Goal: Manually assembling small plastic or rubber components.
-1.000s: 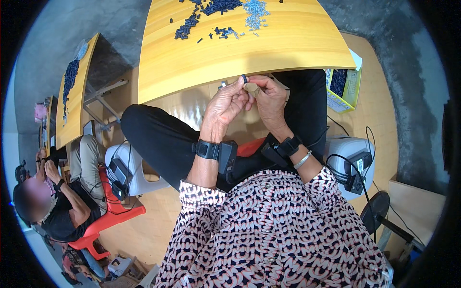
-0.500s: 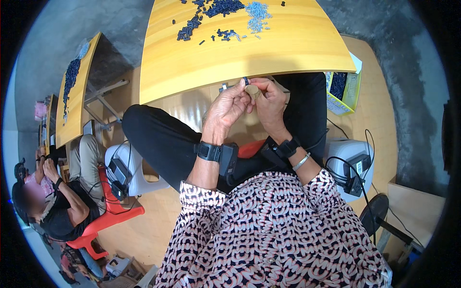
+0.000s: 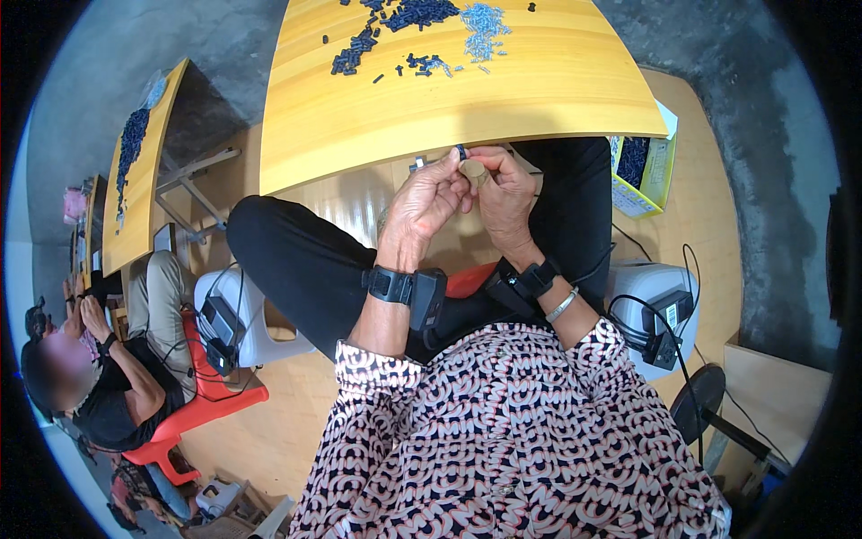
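Note:
Just below the table's near edge, my two hands meet with the fingertips almost touching. My left hand (image 3: 426, 199) is closed, thumb and finger pinching a small dark blue piece (image 3: 461, 152). My right hand (image 3: 508, 199) is closed round a beige, round-ended object (image 3: 473, 172); its far part is hidden by the fingers, so its kind is unclear. On the wooden table (image 3: 431, 108) ahead lie a pile of small dark cylindrical pieces (image 3: 417, 14) and a pile of small pale blue or clear pieces (image 3: 485, 29).
A yellow-and-white box (image 3: 658, 180) holding dark pieces stands right of the table. White stools (image 3: 639, 278) with cables and black boxes flank my legs. To the left, a person (image 3: 135, 386) sits on a red stool by another table (image 3: 144, 193) bearing similar piles.
Almost nothing differs. My hands keep the same place and grip; the picture has shifted very slightly.

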